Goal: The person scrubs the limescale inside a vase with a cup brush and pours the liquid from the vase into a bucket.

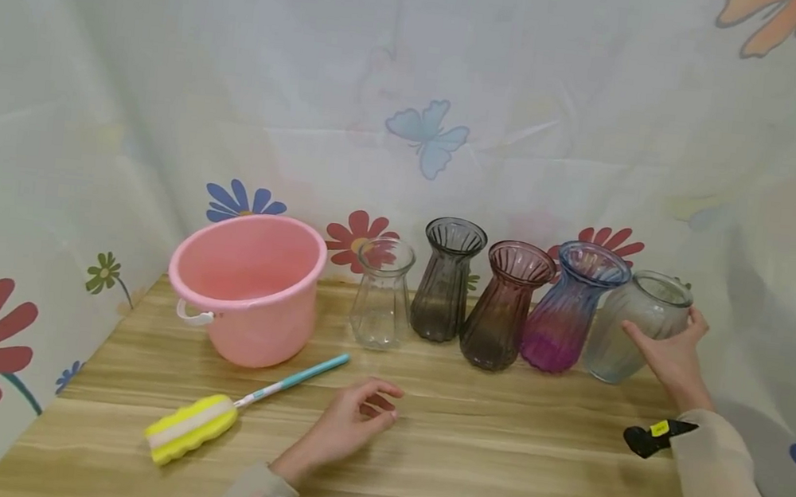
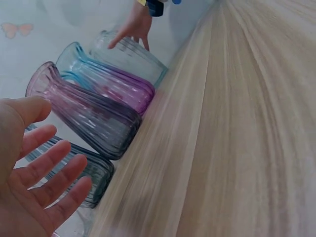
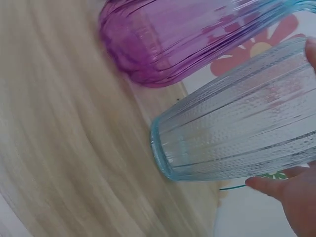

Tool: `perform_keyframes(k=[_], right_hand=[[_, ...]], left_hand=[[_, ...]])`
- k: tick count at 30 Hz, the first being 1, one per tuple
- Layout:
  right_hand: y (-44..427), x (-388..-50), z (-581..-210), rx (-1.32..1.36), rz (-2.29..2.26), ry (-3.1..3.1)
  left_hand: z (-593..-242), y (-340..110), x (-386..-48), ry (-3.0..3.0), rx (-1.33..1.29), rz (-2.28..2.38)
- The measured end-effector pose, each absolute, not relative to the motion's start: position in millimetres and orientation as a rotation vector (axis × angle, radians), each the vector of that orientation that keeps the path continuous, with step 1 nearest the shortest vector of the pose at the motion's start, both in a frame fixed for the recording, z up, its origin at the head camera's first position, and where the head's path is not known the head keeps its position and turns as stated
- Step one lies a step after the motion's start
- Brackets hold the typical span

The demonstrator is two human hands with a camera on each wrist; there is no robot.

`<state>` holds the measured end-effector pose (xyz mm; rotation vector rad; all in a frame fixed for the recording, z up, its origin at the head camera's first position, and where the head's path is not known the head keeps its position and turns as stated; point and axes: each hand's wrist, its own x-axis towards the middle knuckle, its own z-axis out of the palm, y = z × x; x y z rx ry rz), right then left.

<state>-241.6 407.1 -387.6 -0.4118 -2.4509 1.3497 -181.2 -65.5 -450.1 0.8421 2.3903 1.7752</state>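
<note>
My right hand (image 1: 679,362) grips a pale, ribbed clear glass vase (image 1: 621,342) at the right end of a row, thumb across the front and fingers round the far side. In the right wrist view, that vase (image 3: 222,128) has a bluish base at the wood. Beside it stands a blue-to-magenta glass vase (image 1: 563,328). My left hand (image 1: 348,428) is over the front middle of the table, holding nothing, fingers loosely bent. Behind it are a brownish-pink vase (image 1: 499,322), a dark grey vase (image 1: 442,301) and a clear vase (image 1: 379,311).
A pink bucket (image 1: 264,332) with a white handle stands at the back left of the wooden table (image 1: 492,466). In front lies a sponge brush (image 1: 194,425) with a blue-and-white handle. A flower-printed sheet (image 1: 528,93) hangs behind and along the sides.
</note>
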Motion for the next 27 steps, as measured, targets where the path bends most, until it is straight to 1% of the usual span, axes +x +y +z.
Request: perform_keyframes(k=[6, 19, 22, 27], right_hand=[[421.8, -241.4, -403.8, -0.480, 1.291, -2.400], [417.3, -207.5, -410.5, -0.457, 1.184, -2.381], [409.1, -196.3, -406.3, -0.425, 1.143, -2.426], [384.5, -176.1, -387.5, -0.271, 1.125, -2.474]], left_hand=[[-454.2, -59.0, -180.9, 2.375, 0.889, 1.770], [-446.5, -48.9, -180.3, 2.362, 0.858, 1.719], [-443.2, -42.4, -183.2, 2.343, 0.865, 1.699], [-439.1, -22.7, -189.5, 2.298, 0.933, 1.670]])
